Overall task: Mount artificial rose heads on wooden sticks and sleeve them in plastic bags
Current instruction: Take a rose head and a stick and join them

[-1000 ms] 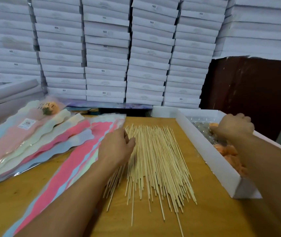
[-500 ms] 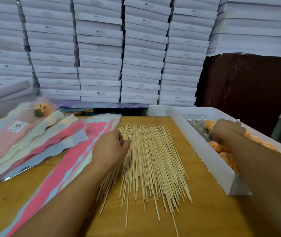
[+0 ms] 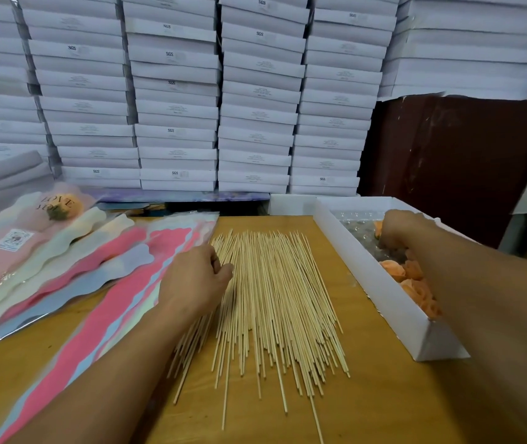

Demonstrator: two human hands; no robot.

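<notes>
- So, progress: one finished rose point(image 3: 63, 207) sits sleeved in a bag at far left of the counter point(image 3: 371, 395); rest still to do.
- Left hand point(image 3: 196, 280) on the sticks point(image 3: 275, 302), fingers curled at the pile's left edge; can't tell if one's pinched yet.
- Right hand point(image 3: 400, 230) down in the white box point(image 3: 352, 251), curled among the rose heads point(image 3: 406, 274); grip hidden, can't tell.
- Counts: sticks too many to count; approx 5 heads visible, more hidden; bags point(image 3: 102, 283) several, overlapping.

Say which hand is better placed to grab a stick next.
Left. The left hand already rests on the wooden sticks; the right hand is inside the white box among rose heads.
</notes>
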